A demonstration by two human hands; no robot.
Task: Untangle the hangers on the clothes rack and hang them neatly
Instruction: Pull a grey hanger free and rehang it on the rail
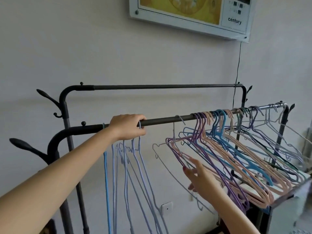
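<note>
A black clothes rack has a near rail point(165, 119) and a higher far rail point(152, 86). My left hand point(127, 126) curls round the near rail and the hook of a pale lilac wire hanger point(139, 144). Several light blue and lilac wire hangers point(116, 174) hang straight below that hand. A single grey wire hanger point(173, 159) hangs alone mid-rail. To the right, a dense bunch of purple, peach and blue hangers point(224, 157) leans at a slant. My right hand point(200, 179) reaches up with straight fingers touching the lower edge of the purple hangers.
Coat hooks point(23, 146) stick out from the rack's left posts. A framed wall panel point(190, 14) hangs above, with a black cord point(238, 61) running down to the far rail. A grey box point(290, 210) stands at the lower right under the slanted hangers. A wall socket point(167, 207) sits low.
</note>
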